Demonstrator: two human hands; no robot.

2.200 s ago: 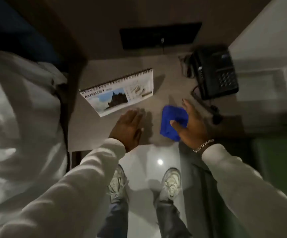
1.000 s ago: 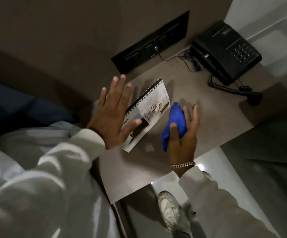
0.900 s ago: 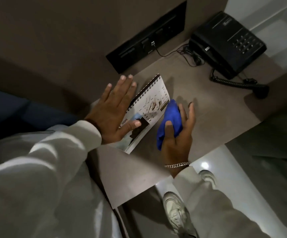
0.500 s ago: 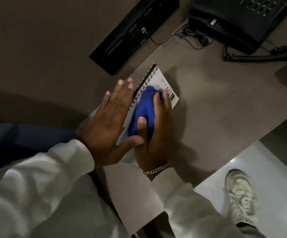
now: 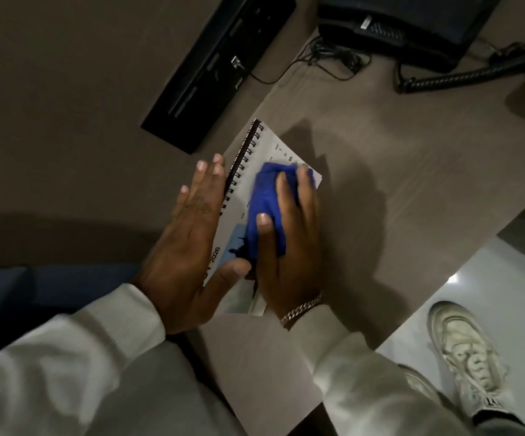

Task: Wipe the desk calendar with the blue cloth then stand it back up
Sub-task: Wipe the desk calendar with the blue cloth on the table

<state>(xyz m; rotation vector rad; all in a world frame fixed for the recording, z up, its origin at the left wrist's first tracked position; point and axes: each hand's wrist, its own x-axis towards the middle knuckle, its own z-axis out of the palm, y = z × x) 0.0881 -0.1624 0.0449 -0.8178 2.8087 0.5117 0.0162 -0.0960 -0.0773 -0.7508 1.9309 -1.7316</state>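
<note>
The blue cloth [image 5: 266, 212] was gripped by the right hand [image 5: 289, 247], the thumb laid over its near end and the fingers [image 5: 281, 190] curled over its far end, so that the bunched fabric was pressed down onto the page beneath. The hand was thus closed around the cloth rather than spread flat, a grasp that can be judged suited to rubbing with some pressure. A chain bracelet [image 5: 300, 309] was worn at that wrist, just above a pale sleeve.

The left hand [image 5: 189, 243] was laid open and flat, fingers extended and held together, nothing being held in it. Its palm and fingers were rested along the spiral-bound edge of the desk calendar [image 5: 267, 149], with the thumb stretched onto the printed page close to the cloth. This placement was probably meant to pin the calendar so that it would not slide under the wiping strokes.

The calendar itself was seen lying flat on the desk [image 5: 412, 184], angled diagonally, its binding towards the wall side and its picture half mostly hidden under the two hands. The wiping step appeared to be under way; the calendar had not yet been stood up.

Further out, a black telephone [image 5: 412, 23] with its coiled cord was placed at the far corner of the desk, well apart from the calendar, and a dark socket panel [image 5: 220, 64] was set in the wall.
</note>
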